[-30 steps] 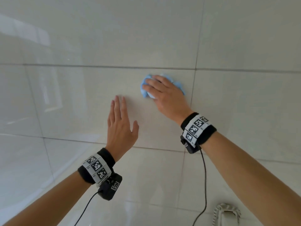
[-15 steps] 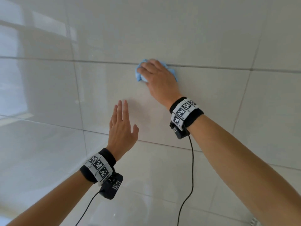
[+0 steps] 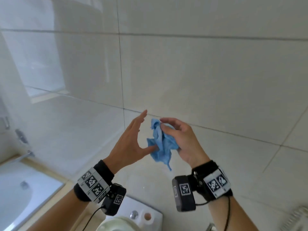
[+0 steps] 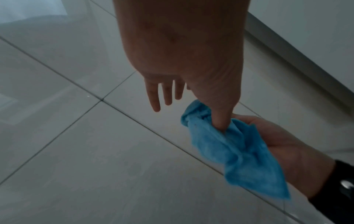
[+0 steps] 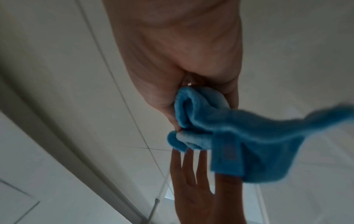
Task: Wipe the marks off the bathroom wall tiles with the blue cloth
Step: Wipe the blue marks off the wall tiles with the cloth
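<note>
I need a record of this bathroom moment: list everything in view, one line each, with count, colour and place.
blue cloth: one, blue, crumpled, off the wall between the two hands
wall tiles: many, glossy white with grey grout lines, filling the background
sink: one, white basin in a beige counter, lower left
tap: one, metal, left edge above the sink
toilet cistern: one, white, with a round metal button, bottom centre
wrist bands: two, black with black-and-white markers, each with a small black camera
left hand: one, fingers straight, thumb touching the cloth
right hand: one, fingers curled round the cloth
</note>
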Action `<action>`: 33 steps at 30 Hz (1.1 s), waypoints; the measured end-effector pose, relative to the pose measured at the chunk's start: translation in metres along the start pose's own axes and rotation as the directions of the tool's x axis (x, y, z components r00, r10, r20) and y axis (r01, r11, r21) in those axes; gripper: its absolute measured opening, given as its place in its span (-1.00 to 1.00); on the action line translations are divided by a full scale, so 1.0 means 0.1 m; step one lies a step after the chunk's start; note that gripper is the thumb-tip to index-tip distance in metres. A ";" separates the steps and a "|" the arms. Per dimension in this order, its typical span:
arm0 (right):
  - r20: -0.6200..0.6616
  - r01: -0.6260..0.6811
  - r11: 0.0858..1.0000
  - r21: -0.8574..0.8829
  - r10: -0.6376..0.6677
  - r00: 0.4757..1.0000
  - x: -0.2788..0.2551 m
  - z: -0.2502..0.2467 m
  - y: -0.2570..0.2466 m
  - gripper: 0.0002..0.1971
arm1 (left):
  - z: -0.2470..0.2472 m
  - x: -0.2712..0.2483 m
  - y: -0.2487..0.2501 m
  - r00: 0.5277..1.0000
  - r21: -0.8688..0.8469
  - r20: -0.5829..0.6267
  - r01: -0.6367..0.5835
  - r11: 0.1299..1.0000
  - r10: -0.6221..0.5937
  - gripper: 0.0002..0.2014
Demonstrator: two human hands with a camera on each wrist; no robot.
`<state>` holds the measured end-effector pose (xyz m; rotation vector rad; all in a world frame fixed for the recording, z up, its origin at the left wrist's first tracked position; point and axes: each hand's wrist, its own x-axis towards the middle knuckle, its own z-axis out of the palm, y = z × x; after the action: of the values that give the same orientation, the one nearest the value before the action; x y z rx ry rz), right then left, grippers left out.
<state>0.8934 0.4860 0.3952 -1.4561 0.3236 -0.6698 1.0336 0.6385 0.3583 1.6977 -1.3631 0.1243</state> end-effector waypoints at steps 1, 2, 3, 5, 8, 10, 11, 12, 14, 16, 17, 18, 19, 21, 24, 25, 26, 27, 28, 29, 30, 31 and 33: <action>0.003 -0.056 0.995 0.086 0.056 0.998 -0.11 0.06 0.11 -0.77 | -0.02 -0.12 -0.02 0.999 -0.004 0.049 0.003 1.000 -0.003 0.15; 0.000 -0.088 0.987 0.138 0.089 0.996 -0.20 0.12 0.20 -0.76 | -0.03 -0.24 -0.04 0.995 0.003 0.102 0.001 1.000 -0.001 0.17; -0.007 -0.107 0.980 0.165 0.109 0.994 -0.27 0.15 0.28 -0.75 | -0.04 -0.36 -0.06 0.988 0.014 0.152 0.000 1.000 -0.002 0.19; -0.021 -0.125 0.974 0.191 0.131 0.991 -0.39 0.18 0.43 -0.72 | -0.04 -0.58 -0.07 0.977 0.036 0.213 0.004 0.999 -0.012 0.25; 0.012 -0.169 0.949 0.266 0.172 0.985 -0.52 0.19 0.62 -0.58 | -0.06 -0.83 -0.03 0.974 0.074 0.222 0.024 0.997 -0.040 0.29; 0.070 -0.221 0.927 0.304 0.210 0.975 -0.60 0.21 0.75 -0.57 | -0.08 -0.95 0.03 0.971 0.139 0.228 0.038 0.990 -0.069 0.32; 0.108 -0.244 0.920 0.306 0.221 0.969 -0.63 0.22 0.82 -0.64 | -0.06 -1.01 0.06 0.970 0.175 0.226 0.051 0.983 -0.091 0.32; 0.152 -0.272 0.913 0.305 0.236 0.960 -0.67 0.23 0.89 -0.71 | -0.05 -1.07 0.10 0.970 0.204 0.218 0.066 0.977 -0.111 0.31; 0.235 -0.328 0.892 0.311 0.262 0.936 -0.74 0.24 1.00 -0.68 | 0.01 -1.17 0.20 0.983 0.238 0.144 0.080 0.968 -0.117 0.19; 0.294 -0.372 0.868 0.329 0.280 0.914 -0.81 0.26 1.00 -0.48 | 0.06 -1.23 0.32 0.996 0.299 0.027 0.078 0.951 -0.090 0.04; 0.313 -0.380 0.862 0.336 0.278 0.908 -0.85 0.26 0.98 -0.39 | 0.08 -1.25 0.38 0.997 0.344 -0.015 0.081 0.936 -0.081 0.00; 0.325 -0.383 0.860 0.338 0.275 0.905 -0.89 0.26 0.95 -0.34 | 0.10 -1.27 0.44 0.996 0.382 -0.041 0.087 0.920 -0.077 -0.02; 0.331 -0.384 0.864 0.327 0.276 0.902 -0.93 0.26 0.92 -0.33 | 0.11 -1.29 0.49 0.995 0.416 -0.060 0.094 0.904 -0.076 -0.05; 0.330 -0.381 0.884 0.271 0.286 0.900 -1.01 0.23 0.91 -0.33 | 0.18 -1.34 0.58 0.993 0.470 -0.089 0.107 0.876 -0.074 -0.10; 0.395 -0.409 0.887 0.216 0.303 0.867 -1.12 0.15 0.94 -0.30 | 0.26 -1.39 0.72 0.988 0.530 -0.135 0.136 0.837 -0.075 -0.13; 0.442 -0.426 0.880 0.210 0.304 0.844 -1.15 0.11 0.96 -0.32 | 0.28 -1.42 0.76 0.983 0.557 -0.171 0.153 0.817 -0.068 -0.13; 0.474 -0.446 0.874 0.191 0.316 0.822 -1.19 0.07 0.96 -0.36 | 0.28 -1.45 0.80 0.974 0.582 -0.220 0.182 0.793 -0.062 -0.14; 0.498 -0.467 0.867 0.175 0.331 0.801 -1.21 0.03 0.95 -0.42 | 0.28 -1.48 0.84 0.960 0.601 -0.272 0.221 0.768 -0.064 -0.15; 0.521 -0.488 0.856 0.170 0.343 0.782 -1.24 0.01 0.93 -0.46 | 0.29 -1.52 0.88 0.943 0.611 -0.322 0.270 0.744 -0.077 -0.17; 0.540 -0.517 0.837 0.178 0.356 0.763 -1.27 0.02 0.90 -0.48 | 0.29 -1.56 0.93 0.924 0.614 -0.370 0.323 0.720 -0.100 -0.19; 0.556 -0.554 0.810 0.190 0.377 0.741 -1.30 0.05 0.86 -0.50 | 0.28 -1.61 0.97 0.903 0.609 -0.408 0.377 0.698 -0.132 -0.22; 0.563 -0.589 0.782 0.203 0.399 0.724 -1.35 0.11 0.83 -0.49 | 0.27 -1.67 1.01 0.884 0.592 -0.434 0.424 0.686 -0.172 -0.25; 0.586 -0.631 0.740 0.234 0.410 0.699 -1.46 0.28 0.82 -0.47 | 0.19 -1.85 1.08 0.859 0.528 -0.439 0.485 0.697 -0.265 -0.28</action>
<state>0.8145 0.5933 0.2904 -0.9832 0.1626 0.1402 0.8667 0.7630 0.3028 2.3541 -0.7064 0.6605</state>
